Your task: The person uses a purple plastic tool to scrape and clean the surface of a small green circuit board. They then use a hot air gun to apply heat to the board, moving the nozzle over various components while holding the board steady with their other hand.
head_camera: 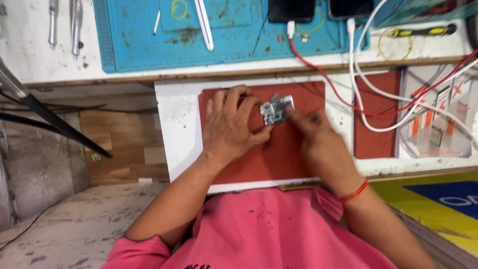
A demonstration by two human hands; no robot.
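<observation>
In the head view, a small green circuit board [277,110] is held above the middle of a red mat [279,154], which lies on a white pull-out shelf [174,134] set under the edge of the workbench. The board's left edge is pinched between the thumb and fingers of the left hand [231,127], whose fingers are curled closed around it. The right hand [313,132] is blurred; its fingertips are seen touching the board's right edge, but how firmly it is gripped cannot be told. A red thread [354,192] is worn on the right wrist, and a pink shirt [264,229] fills the near edge of the view.

On the far side, a blue work mat [229,35] is spread on the bench, with white tweezers [204,25] lying on it. Two dark phones [291,10] rest at the mat's far right, with red and white cables [356,89] plugged in and trailing to the right. A yellow-handled screwdriver [423,31] is seen at the far right, and metal tools [75,25] at the far left.
</observation>
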